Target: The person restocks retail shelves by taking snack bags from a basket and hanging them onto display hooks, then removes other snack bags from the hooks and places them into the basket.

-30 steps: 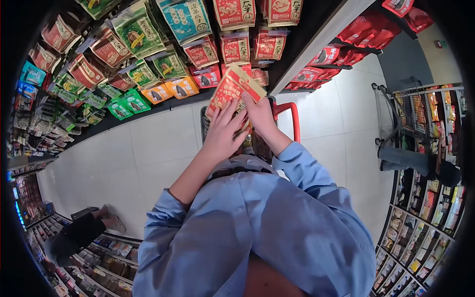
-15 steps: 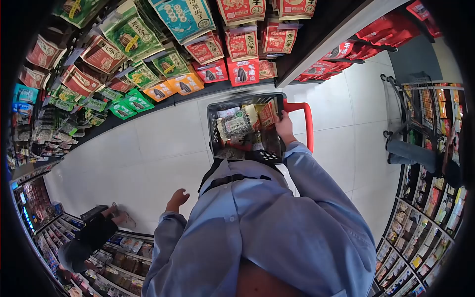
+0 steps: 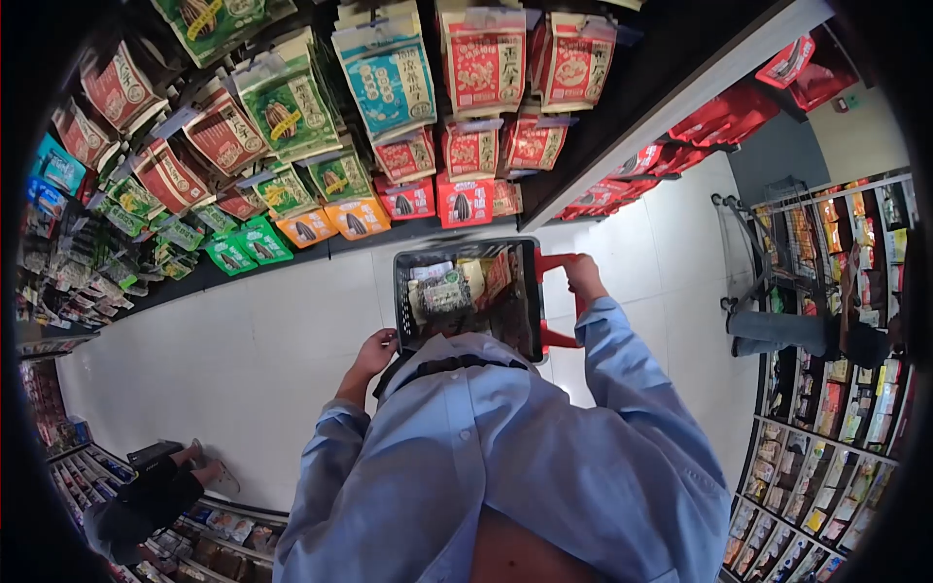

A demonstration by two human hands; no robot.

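Your left hand (image 3: pixel 374 351) sits at the 9 o'clock side of the black plastic shopping basket (image 3: pixel 525 311), fingers bent and holding nothing, right by its near corner. You cannot tell if it touches the rim. Snack packets (image 3: pixel 449 289) lie inside the basket, which sits on the white tiled floor (image 3: pixel 262 330). At the 3 o'clock side, your right hand (image 3: pixel 583 276) is closed around the red basket handle (image 3: pixel 552 296). At 12 o'clock, hanging red and green snack bags (image 3: pixel 389 117) fill the rack.
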